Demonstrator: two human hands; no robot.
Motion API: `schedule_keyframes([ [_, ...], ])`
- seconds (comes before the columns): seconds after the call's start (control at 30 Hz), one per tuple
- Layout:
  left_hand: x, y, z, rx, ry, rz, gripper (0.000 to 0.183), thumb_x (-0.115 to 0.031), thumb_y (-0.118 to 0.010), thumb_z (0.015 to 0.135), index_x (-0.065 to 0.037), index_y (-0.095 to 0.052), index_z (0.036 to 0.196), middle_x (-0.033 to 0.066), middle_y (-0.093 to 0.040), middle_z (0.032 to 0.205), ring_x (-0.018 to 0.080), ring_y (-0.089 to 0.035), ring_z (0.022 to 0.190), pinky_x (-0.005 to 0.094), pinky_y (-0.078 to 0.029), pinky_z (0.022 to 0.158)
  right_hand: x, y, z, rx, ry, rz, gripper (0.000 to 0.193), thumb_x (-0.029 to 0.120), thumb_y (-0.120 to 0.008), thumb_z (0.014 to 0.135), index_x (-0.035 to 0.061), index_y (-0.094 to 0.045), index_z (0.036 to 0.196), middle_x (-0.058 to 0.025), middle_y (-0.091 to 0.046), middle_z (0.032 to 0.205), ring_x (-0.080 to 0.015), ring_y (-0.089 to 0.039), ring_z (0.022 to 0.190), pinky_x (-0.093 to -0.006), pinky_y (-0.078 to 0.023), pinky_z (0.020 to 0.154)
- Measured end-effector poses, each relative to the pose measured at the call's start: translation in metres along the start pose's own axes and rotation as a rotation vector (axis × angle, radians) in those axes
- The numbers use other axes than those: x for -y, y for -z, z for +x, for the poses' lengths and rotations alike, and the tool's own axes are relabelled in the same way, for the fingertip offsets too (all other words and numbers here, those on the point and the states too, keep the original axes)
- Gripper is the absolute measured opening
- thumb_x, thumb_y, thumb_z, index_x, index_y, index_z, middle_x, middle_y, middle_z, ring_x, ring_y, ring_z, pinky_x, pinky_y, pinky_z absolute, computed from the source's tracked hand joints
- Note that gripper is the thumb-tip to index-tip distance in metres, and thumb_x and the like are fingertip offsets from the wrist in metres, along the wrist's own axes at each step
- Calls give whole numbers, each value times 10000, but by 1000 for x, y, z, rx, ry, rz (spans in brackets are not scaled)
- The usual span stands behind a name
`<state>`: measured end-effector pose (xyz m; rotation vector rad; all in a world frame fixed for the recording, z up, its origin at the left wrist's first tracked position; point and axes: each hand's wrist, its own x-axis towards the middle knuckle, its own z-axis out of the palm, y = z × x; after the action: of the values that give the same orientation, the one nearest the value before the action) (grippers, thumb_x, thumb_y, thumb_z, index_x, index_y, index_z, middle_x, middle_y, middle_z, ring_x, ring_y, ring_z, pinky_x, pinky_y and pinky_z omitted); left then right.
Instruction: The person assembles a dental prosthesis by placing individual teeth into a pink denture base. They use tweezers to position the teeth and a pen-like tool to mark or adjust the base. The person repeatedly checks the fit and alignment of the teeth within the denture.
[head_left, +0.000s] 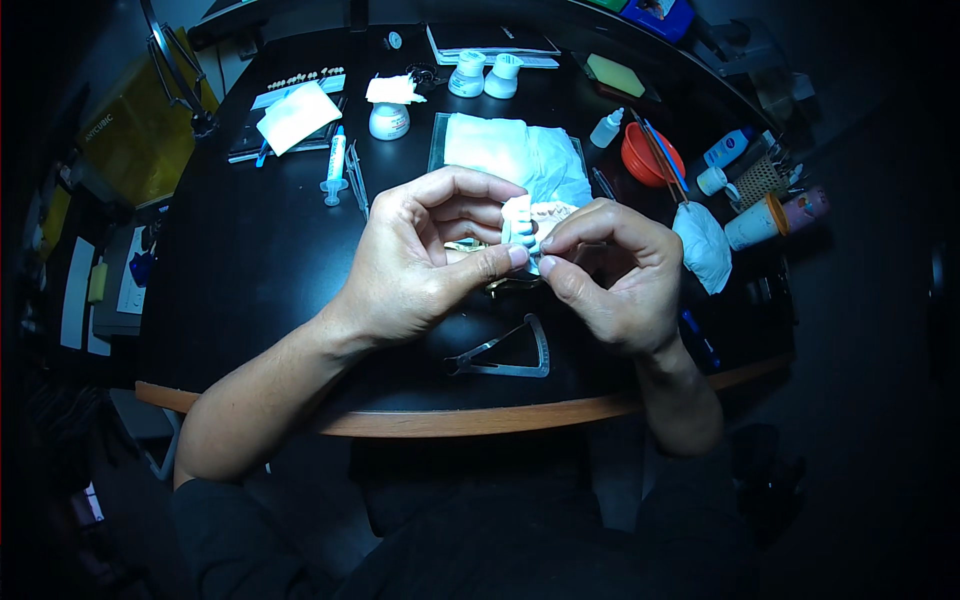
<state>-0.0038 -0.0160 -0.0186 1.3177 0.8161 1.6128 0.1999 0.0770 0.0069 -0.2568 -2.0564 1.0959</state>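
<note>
Head view: the left hand (415,245) is clamped on a small pale dental model (516,215), which it keeps upright between the thumb and the bent fingers. The right hand (628,278) comes from the other side, and its thumb and index finger are nearly together at the teeth of the model; whether some small piece is between these two fingertips, I cannot tell. So the model is located between the two hands, above the bench (250,280). Just behind the right fingertips one sees a whitish cast (553,211), partly hidden, and below the hands there are gold-coloured metal parts (512,285).

Nearer to the body than both hands, a metal caliper (544,350) of triangular shape lies flat. Beyond the left hand, to its left, are a syringe (337,165) and, just beside it, tweezers (356,182). Farther beyond this hand stands a jar (389,122) with a white tissue (393,90) on its top. Straight beyond the hands, a white cloth (510,150) is spread. To the right of the right hand rests a white wad (704,248), and beyond that hand stand a red bowl (640,165) and a small dropper bottle (606,128).
</note>
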Motion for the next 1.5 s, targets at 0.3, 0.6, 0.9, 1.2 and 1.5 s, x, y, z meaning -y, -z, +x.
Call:
schedule_keyframes([
  [0.3,0,0,-3,-11,27,11,448,-14,-794,895,59,-604,1294,163,-723,1132,176,-731,1019,310,-612,928,3,1,4,30,136,-171,118,-19,-755,767,-9,-751,884,-86,-716,815,-78,-654,643,-193,-459,519],
  [0.6,0,1,-6,-56,230,-207,432,-73,-757,946,36,-560,1315,158,-736,1123,174,-749,1008,316,-640,885,6,-3,4,-5,249,-247,220,21,-733,699,-18,-749,915,-121,-709,887,-109,-637,657,-218,-458,517],
  [0.9,3,1,-6,-49,218,-217,435,-75,-757,946,34,-557,1317,147,-736,1105,169,-749,998,307,-642,872,8,-4,5,11,258,-277,228,30,-728,704,-16,-735,927,-136,-710,872,-147,-669,682,-233,-489,515],
  [1.2,4,-2,-3,-6,-6,-9,428,-11,-789,897,56,-585,1267,169,-701,1124,179,-721,1033,293,-627,879,6,-4,4,5,232,-240,121,-10,-751,746,-6,-730,865,-112,-712,864,-103,-641,665,-210,-453,512],
  [1.5,-4,-6,-4,-58,-41,40,432,7,-807,876,49,-595,1249,163,-711,1116,189,-724,1041,313,-617,926,4,-1,3,-28,108,-100,101,-40,-809,814,6,-765,893,-94,-758,895,-110,-717,789,-221,-552,692],
])
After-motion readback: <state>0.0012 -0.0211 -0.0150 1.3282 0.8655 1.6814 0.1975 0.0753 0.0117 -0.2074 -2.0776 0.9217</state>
